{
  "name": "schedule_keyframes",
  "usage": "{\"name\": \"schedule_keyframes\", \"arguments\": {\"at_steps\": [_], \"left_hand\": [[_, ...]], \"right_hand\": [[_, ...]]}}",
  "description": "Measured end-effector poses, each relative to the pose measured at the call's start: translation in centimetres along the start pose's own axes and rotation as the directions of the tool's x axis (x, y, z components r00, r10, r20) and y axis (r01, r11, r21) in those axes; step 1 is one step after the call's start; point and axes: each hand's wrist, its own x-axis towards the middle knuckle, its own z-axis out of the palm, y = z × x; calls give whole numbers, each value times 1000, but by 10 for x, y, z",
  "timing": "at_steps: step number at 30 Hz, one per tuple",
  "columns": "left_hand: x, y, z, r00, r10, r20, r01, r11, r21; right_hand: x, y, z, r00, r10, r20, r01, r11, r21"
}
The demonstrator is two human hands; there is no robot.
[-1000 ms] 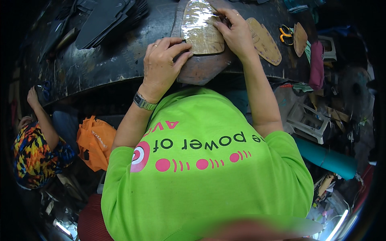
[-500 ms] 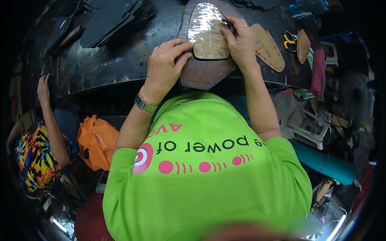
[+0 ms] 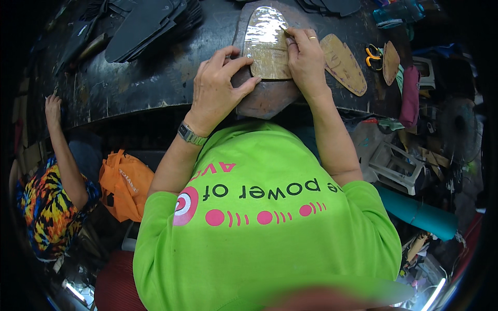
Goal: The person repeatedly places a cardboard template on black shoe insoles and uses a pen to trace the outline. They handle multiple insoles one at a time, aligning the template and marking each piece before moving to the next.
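A tan, sole-shaped pattern piece [image 3: 267, 52] with a shiny clear covering lies flat over dark material on a brown board [image 3: 267, 98]. My left hand [image 3: 220, 85] is open at its lower left edge. The index fingertip touches that edge and the thumb is spread below it. At the right edge my right hand [image 3: 307, 62] has thumb and fingers pinched together. A small, thin pointed tip shows at those fingers; the rest of it is hidden in the hand, so its kind cannot be told.
Right of the board lie another tan pattern [image 3: 343, 65], orange-handled scissors [image 3: 373, 57] and a smaller tan piece [image 3: 391, 63]. Black cut sheets [image 3: 150, 28] are stacked at the far left of the dark table [image 3: 129, 85]. Another person's hand [image 3: 53, 110] rests at the table's left edge.
My left hand's fingers have spread wider, with the thumb lower. My right hand has shifted slightly down and left along the pattern's edge, and a thin tip now shows at its fingers.
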Motion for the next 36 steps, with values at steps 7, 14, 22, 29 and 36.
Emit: {"name": "schedule_keyframes", "arguments": {"at_steps": [7, 14, 22, 29, 36], "left_hand": [[0, -3, -2, 996, -54, 71, 57, 998, -41], [1, -7, -1, 999, -8, 47, 11, 998, -63], [2, -8, -2, 996, -39, 74, 46, 995, -85], [3, -10, -3, 996, -35, 78, 41, 996, -78], [5, -9, -1, 994, -71, 82, 82, 986, -142]], "right_hand": [[6, 10, -15, 984, 71, 164, -99, 981, 166], [6, 15, -21, 975, 59, 214, -106, 970, 217], [-1, 15, -15, 985, 87, 148, -129, 944, 303], [-3, 14, -14, 993, 51, 102, -75, 966, 248], [-4, 5, -14, 995, 24, 97, -37, 991, 131]]}}
